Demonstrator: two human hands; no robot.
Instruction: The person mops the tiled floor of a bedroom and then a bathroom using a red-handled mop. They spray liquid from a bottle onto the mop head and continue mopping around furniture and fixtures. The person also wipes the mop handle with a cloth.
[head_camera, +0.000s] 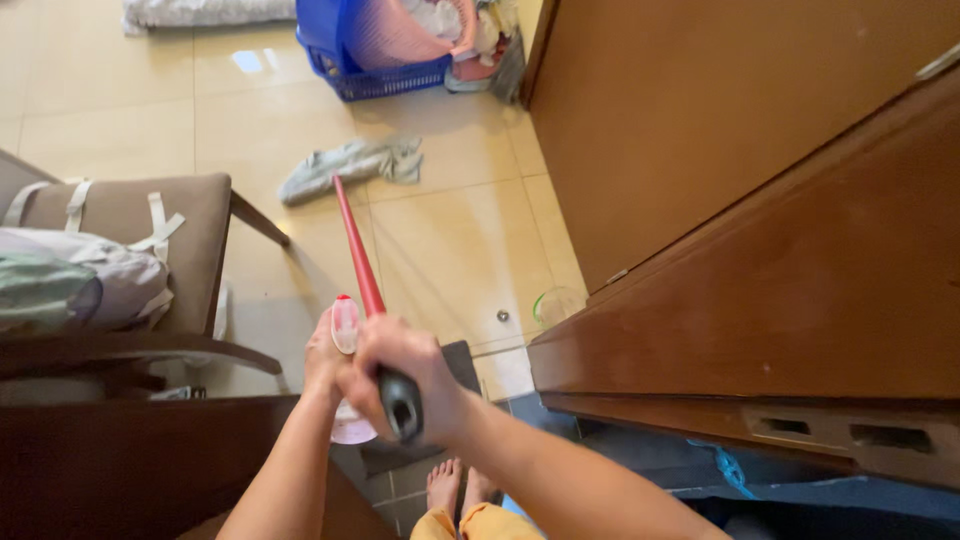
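Note:
My right hand (405, 375) grips the black end of a red mop handle (358, 258) that slants down and away to a grey cloth (350, 166) on the tiled floor. My left hand (325, 365) is closed around a small clear spray bottle (345, 330) with a red tip and a white base, right beside the handle. Both forearms reach in from the bottom of the view. My bare feet (458, 485) show below them.
A brown wooden door and cabinet (760, 250) fill the right side. A cushioned wooden chair (130, 260) with a bundle of fabric stands at the left. A blue laundry basket (375, 50) sits at the far end. A dark wooden surface (130, 460) lies at the bottom left.

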